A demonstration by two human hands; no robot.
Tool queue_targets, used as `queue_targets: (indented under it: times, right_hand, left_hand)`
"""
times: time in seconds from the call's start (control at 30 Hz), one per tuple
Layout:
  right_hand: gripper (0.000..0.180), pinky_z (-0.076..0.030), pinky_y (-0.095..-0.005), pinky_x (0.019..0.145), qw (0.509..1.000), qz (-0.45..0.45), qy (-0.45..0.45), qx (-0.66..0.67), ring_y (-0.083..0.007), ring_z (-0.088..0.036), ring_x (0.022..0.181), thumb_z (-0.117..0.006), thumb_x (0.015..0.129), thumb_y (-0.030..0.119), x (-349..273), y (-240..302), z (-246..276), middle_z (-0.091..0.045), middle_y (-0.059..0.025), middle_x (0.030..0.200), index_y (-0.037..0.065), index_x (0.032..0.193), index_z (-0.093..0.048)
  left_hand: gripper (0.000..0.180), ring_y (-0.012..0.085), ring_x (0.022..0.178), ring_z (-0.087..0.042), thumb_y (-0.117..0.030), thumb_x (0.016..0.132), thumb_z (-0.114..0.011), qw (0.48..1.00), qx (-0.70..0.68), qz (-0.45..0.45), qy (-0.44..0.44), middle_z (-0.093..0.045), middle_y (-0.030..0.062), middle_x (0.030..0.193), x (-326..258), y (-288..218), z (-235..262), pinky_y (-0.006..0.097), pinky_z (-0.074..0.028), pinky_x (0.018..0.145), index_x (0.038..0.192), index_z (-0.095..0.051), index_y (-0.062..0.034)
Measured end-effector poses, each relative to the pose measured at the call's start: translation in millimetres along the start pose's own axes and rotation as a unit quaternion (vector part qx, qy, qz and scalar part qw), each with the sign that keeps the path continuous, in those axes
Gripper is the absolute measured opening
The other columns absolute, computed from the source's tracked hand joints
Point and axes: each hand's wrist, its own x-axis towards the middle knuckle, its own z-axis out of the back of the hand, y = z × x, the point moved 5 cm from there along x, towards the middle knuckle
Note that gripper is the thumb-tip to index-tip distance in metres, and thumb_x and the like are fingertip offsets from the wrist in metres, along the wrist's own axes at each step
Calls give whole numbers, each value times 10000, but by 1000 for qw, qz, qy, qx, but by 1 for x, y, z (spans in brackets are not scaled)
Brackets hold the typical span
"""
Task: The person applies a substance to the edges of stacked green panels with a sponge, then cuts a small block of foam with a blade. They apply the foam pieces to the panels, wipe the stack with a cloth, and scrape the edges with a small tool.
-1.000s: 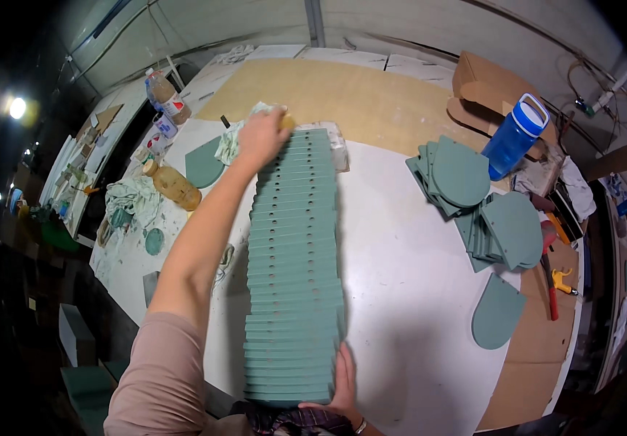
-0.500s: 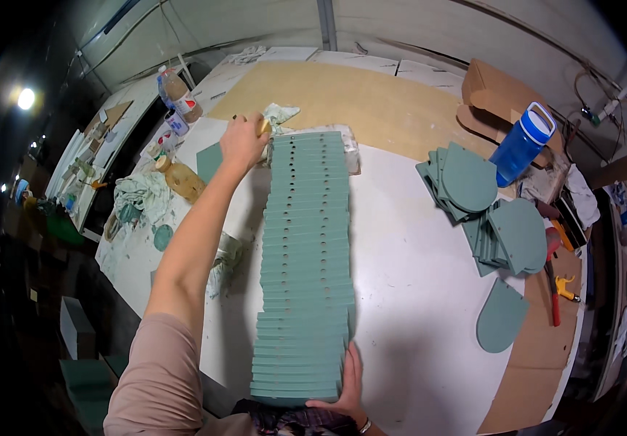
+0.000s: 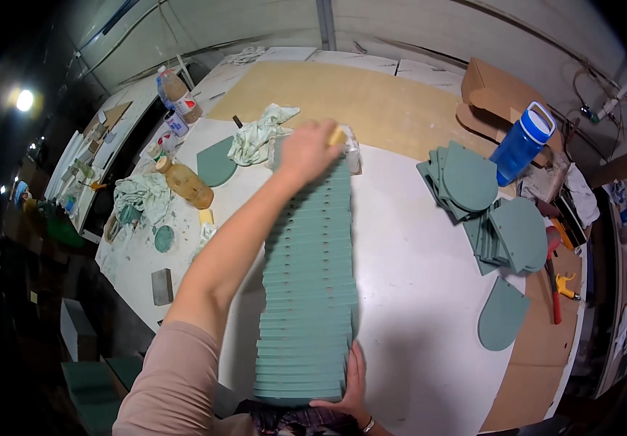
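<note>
A long row of overlapping green panels [image 3: 306, 291] with two lines of small holes runs away from me across the white table. At its far end, my left hand [image 3: 308, 154] is closed on a small yellow sponge-like block [image 3: 337, 136], over the panels' top edges. My right hand [image 3: 350, 384] lies against the near right corner of the row, thumb and fingers spread. Just left of the far end are a crumpled, green-stained cloth [image 3: 255, 138] and a single green panel [image 3: 215, 163]. A white wrapped block [image 3: 353, 151] stands behind the far right corner.
Rounded green panels [image 3: 470, 178] are piled at the right, beside a blue water bottle [image 3: 523, 143] and a cardboard box [image 3: 499, 91]. One loose panel [image 3: 502, 316] lies nearer. On the left are a yellowish bottle [image 3: 185, 184], rags [image 3: 143, 196] and a grey block [image 3: 162, 286].
My left hand has swept right with the yellow block, from the row's far left corner to its far right. The cloth and panel behind it have come into view. My right hand stays put.
</note>
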Motion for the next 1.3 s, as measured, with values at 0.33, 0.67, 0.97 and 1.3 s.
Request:
queue_targets:
  times: [0.33,0.67,0.97,1.3]
  right_hand:
    - [1361,-285,-549,1164,1000,-2,-11,14,-447,-284,1431,-882,573,652,3,12,2,-215,-303,1565,-94,1502,-224]
    - [1241,-216,-551,1186,998,19,21,47,-454,-218,1472,-796,698,656,8,0,21,-184,-286,1598,-59,1532,-220]
    - [541,-385,-308,1049,925,-160,-95,332,-176,-478,1288,-494,1028,369,244,-36,80,-509,-103,1442,25,1444,-455]
    - [235,-446,-279,625,966,-153,-98,182,-139,-568,694,-636,962,225,484,-29,77,-659,-35,827,4,940,-713]
  left_hand:
    - [380,346,962,-663,-358,862,-681,990,93,88,-57,-679,156,1036,3,52,31,468,-536,799,1155,-650,-118]
    - [383,251,980,-665,-339,889,-640,978,-66,197,-7,-689,121,1019,-39,156,49,418,-524,826,1190,-650,-104]
    - [313,180,1044,-616,-322,999,-527,659,-642,384,-75,-669,49,1118,-62,166,-2,389,-420,964,1219,-605,-114]
    - [345,285,1092,-645,-251,1040,-453,546,-741,375,-113,-639,158,1195,-53,150,-19,516,-472,1009,1265,-533,-2]
